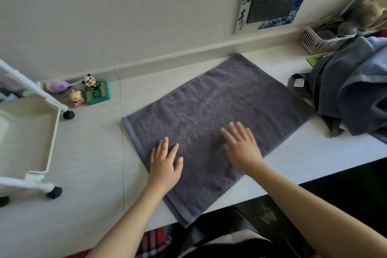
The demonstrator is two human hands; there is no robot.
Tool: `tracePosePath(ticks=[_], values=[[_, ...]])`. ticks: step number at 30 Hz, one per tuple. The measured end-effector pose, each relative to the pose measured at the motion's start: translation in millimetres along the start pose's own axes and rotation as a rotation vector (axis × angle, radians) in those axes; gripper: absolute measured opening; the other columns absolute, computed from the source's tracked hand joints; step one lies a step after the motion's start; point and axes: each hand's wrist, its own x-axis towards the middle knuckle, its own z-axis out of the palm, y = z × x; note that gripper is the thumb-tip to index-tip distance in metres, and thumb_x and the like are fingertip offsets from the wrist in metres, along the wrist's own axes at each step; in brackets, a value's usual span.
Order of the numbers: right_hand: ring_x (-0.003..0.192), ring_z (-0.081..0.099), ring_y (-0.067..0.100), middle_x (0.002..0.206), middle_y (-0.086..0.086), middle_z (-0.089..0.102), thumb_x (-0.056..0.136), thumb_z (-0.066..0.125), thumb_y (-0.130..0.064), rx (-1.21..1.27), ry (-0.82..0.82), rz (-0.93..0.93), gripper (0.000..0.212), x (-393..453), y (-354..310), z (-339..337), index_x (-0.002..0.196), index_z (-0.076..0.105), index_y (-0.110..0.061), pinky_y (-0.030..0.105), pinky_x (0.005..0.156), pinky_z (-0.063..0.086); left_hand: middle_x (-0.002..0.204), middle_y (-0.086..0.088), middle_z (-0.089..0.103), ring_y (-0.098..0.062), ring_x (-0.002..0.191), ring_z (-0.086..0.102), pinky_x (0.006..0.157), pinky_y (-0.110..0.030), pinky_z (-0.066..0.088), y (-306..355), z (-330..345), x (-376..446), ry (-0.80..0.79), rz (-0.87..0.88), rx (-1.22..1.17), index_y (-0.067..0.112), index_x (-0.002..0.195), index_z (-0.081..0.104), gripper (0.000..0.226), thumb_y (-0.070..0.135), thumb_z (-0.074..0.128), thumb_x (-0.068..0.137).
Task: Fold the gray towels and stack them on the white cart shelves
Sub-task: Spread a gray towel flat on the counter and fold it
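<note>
A gray towel (pixel 217 107) lies spread flat and slantwise on the white table (pixel 88 153), its near corner reaching the table's front edge. My left hand (pixel 165 163) rests flat on the towel's near left part, fingers straight. My right hand (pixel 240 146) lies flat on the towel to the right of it, fingers spread. A heap of unfolded gray towels (pixel 351 88) sits at the right end of the table. The white cart (pixel 29 134) stands on the table at the left, its shelf tray bare.
Small toy figures and a green box (pixel 92 92) stand by the wall behind the cart. A pink basket (pixel 316 40) of dark items sits at the back right. A switch plate (pixel 272 6) is on the wall. The table's front edge runs close under my arms.
</note>
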Motion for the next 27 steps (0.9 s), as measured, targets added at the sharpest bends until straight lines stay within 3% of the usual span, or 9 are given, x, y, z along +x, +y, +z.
tracePosePath(ticks=[3,7,9,11,13,15,18,23,27], values=[[0.145,-0.013,0.018,0.156,-0.008,-0.010,0.078,-0.017,-0.071,0.103,-0.089,-0.174,0.081,-30.1,-30.6,32.0,0.149,0.000,-0.034,0.032,0.113,-0.018,0.157,-0.009,0.009,-0.027,0.145,0.007,0.114,-0.035,-0.009,-14.5,8.6,-10.5,-0.095,0.063,0.143,0.021,0.149,0.023,0.073,0.057,0.020,0.086],[0.138,-0.023,0.011,0.154,-0.009,-0.016,0.062,-0.035,-0.075,0.086,-0.066,-0.071,0.088,-35.6,-12.0,42.5,0.141,-0.017,-0.040,0.033,0.113,-0.019,0.154,0.005,-0.015,-0.017,0.144,-0.015,0.113,-0.040,-0.014,-32.3,9.1,-15.8,-0.116,0.048,0.212,0.031,0.148,-0.004,0.076,0.065,0.004,0.080],[0.142,-0.021,0.016,0.151,-0.008,-0.022,0.060,-0.036,-0.074,0.043,-0.089,-0.021,0.092,-32.2,-10.9,36.9,0.142,-0.019,-0.038,0.037,0.114,-0.016,0.153,0.007,-0.020,-0.016,0.143,-0.019,0.114,-0.045,-0.013,-38.4,2.4,-18.4,-0.117,-0.009,0.160,0.032,0.148,-0.006,0.082,0.066,-0.004,0.073],[0.145,-0.011,0.025,0.154,-0.004,-0.015,0.077,-0.016,-0.073,0.031,-0.114,0.010,0.082,-29.4,-19.5,30.7,0.148,-0.006,-0.035,0.043,0.116,-0.008,0.157,0.003,-0.010,-0.018,0.145,-0.013,0.114,-0.043,-0.013,-38.6,-4.6,-19.4,-0.117,-0.020,0.081,0.030,0.150,0.010,0.087,0.065,-0.003,0.072],[0.137,0.029,0.039,0.151,0.009,0.030,0.091,0.021,-0.062,0.077,-0.029,-0.046,0.066,-33.4,-39.3,22.5,0.145,0.034,-0.024,0.050,0.110,0.024,0.159,-0.001,0.007,-0.017,0.147,-0.002,0.115,-0.039,-0.011,-36.5,-10.5,-22.6,-0.077,0.036,0.003,0.027,0.146,0.034,0.082,0.062,0.005,0.077],[0.093,0.061,0.034,0.104,0.008,0.063,0.083,0.040,-0.054,0.166,0.099,-0.265,0.052,-42.3,-66.0,27.0,0.108,0.066,-0.017,0.041,0.078,0.052,0.152,-0.005,0.032,-0.021,0.143,0.023,0.117,-0.041,0.007,-38.8,-13.4,-30.9,0.004,0.110,-0.074,0.024,0.129,0.058,0.066,0.054,0.021,0.084],[0.077,0.061,0.023,0.084,-0.001,0.060,0.074,0.050,-0.059,0.268,0.023,-0.462,0.043,-59.8,-105.1,43.3,0.088,0.064,-0.021,0.029,0.066,0.053,0.133,-0.005,0.057,-0.022,0.126,0.048,0.106,-0.044,0.038,-45.2,-10.6,-42.5,0.049,0.131,-0.204,0.020,0.106,0.073,0.047,0.043,0.038,0.085],[0.109,0.046,0.029,0.114,0.005,0.053,0.074,0.065,-0.055,0.142,-0.101,-0.346,0.052,-64.9,-136.9,50.1,0.108,0.055,-0.018,0.039,0.091,0.035,0.144,0.001,0.045,-0.009,0.139,0.030,0.110,-0.018,0.024,-51.8,-19.0,-49.9,-0.118,0.022,-0.437,0.018,0.108,0.071,0.024,0.018,0.052,0.094],[0.101,0.053,0.029,0.100,0.003,0.058,0.072,0.071,-0.045,0.211,-0.066,-0.296,0.035,-62.7,-140.0,53.9,0.096,0.062,-0.020,0.037,0.082,0.039,0.150,0.004,0.035,-0.008,0.143,0.019,0.114,-0.021,0.013,-54.8,-24.8,-52.3,-0.215,0.029,-0.412,0.020,0.111,0.070,0.026,0.017,0.049,0.097]])
